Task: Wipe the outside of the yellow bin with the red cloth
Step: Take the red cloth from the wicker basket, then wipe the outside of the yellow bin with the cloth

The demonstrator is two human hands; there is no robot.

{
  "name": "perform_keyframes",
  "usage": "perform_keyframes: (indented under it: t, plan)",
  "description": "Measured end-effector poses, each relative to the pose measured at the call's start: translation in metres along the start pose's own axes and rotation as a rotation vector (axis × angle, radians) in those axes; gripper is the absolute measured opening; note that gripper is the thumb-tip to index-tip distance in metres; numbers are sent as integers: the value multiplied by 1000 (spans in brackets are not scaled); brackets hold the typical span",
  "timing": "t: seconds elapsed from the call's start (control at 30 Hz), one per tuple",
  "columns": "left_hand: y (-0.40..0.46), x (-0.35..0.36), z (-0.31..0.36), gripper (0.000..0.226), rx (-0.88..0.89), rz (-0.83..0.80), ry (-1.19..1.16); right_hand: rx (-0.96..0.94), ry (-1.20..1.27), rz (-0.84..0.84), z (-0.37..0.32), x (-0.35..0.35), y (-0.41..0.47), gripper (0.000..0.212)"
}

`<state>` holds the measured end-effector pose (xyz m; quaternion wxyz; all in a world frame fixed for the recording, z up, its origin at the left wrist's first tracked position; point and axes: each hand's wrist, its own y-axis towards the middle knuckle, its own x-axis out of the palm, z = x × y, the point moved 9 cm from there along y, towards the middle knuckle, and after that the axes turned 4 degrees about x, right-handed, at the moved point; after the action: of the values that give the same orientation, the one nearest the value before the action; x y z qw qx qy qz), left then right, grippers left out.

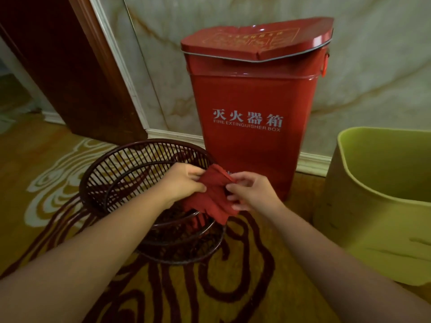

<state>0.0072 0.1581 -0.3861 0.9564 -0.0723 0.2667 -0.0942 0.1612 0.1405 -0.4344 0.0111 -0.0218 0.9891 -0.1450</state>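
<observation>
The crumpled red cloth (211, 194) is pinched by both hands, left (180, 183) and right (250, 194); if loosely bunched, it may slip against the yellow-green plastic bin (363, 206).

Patterned carpet floor (70, 173) carries a dark wire basket (130, 173), a red fire extinguisher box (251, 145) against the wall, and the yellow bin (373, 206) at right.

body: two bare forearms | hands: left hand (184, 183), right hand (250, 193), ungloved | sleeves: cannot tell
</observation>
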Motion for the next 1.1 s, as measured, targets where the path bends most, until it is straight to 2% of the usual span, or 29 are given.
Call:
perform_keyframes:
  t: [0.13,0.17,0.23,0.3,0.37,0.47,0.6,0.73,0.83,0.9,1.1]
  plan:
    - [-26,-1,32,43,41,-186,55,-295,-451,114,-61,-37,-47,49]
    - [-35,4,40,42,51,-249,69,-357,-460,70,-74,-41,-61,59]
    - [-52,22,55,41,78,-361,80,-401,-368,-124,-89,-42,-88,74]
    - [-69,48,68,39,119,-444,93,-391,-336,-299,-90,-40,-113,78]
    - [-85,73,74,37,148,-488,116,-367,-358,-392,-81,-41,-134,72]
    - [-102,114,66,33,97,-558,72,-325,-499,-319,-61,-61,-155,48]
    - [-118,159,45,28,8,-633,3,-192,-709,-257,-22,-97,-171,40]
    - [-123,189,40,25,26,-631,16,-85,-823,-258,6,-118,-183,30]
    - [-127,207,44,23,93,-634,54,-31,-779,-208,17,-139,-189,21]
    - [-121,211,62,22,202,-603,103,34,-674,-171,24,-158,-191,17]
    - [-76,212,174,37,638,-319,236,299,-283,1,61,-229,-201,11]
